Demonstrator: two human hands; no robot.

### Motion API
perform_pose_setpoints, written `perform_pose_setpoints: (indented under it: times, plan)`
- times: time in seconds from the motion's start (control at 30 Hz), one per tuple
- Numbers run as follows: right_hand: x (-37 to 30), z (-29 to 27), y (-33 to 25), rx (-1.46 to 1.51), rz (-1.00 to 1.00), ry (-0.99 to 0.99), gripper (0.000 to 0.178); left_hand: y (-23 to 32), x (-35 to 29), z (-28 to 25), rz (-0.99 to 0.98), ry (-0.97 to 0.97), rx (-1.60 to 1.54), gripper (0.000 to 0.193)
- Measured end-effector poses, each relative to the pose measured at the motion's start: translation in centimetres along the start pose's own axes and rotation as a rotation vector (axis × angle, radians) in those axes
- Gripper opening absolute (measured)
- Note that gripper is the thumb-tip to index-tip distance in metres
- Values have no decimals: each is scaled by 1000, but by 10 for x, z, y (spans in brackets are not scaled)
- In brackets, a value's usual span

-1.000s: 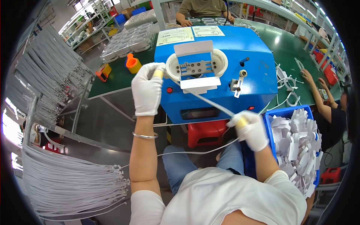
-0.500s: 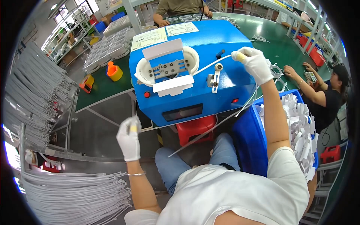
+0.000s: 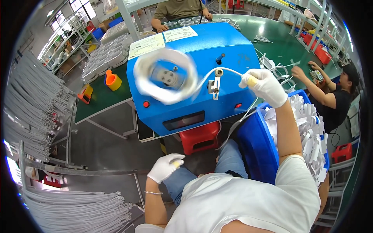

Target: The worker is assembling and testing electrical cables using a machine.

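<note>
While the white coil (image 3: 166, 75) spins blurred on the blue winding machine (image 3: 194, 73), the right hand (image 3: 264, 86), gloved and closed on the white cable (image 3: 229, 71), feeds it through the guide post (image 3: 218, 72) at the hand's 9 o'clock. The left hand (image 3: 165, 167) hangs low at 6 o'clock of the machine, loosely curled, holding nothing that shows. Winding seems under way; next comes steady tension. A blue bin (image 3: 256, 143) crowds the right elbow; the left side is open.

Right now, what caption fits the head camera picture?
Gloved right hand feeds white cable into spinning reel on blue machine.
</note>
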State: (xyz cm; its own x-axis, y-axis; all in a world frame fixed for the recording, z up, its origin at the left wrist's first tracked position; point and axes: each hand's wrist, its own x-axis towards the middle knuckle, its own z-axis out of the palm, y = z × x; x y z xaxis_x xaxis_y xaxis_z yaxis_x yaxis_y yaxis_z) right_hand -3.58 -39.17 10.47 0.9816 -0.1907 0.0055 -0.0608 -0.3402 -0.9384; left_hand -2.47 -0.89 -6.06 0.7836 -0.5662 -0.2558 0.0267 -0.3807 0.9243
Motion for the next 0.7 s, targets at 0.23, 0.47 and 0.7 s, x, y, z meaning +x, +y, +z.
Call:
perform_pose_setpoints:
  times: [0.23,0.47,0.7]
  plan:
    - [15,5,-3,-386,-440,134,17,156,-18,-67,451,-243,308,28]
    - [139,23,-63,-1034,-1014,504,12,271,90,-102,1070,274,650,18]
    - [153,79,-95,-882,-1230,603,15,297,123,-107,763,112,954,29]
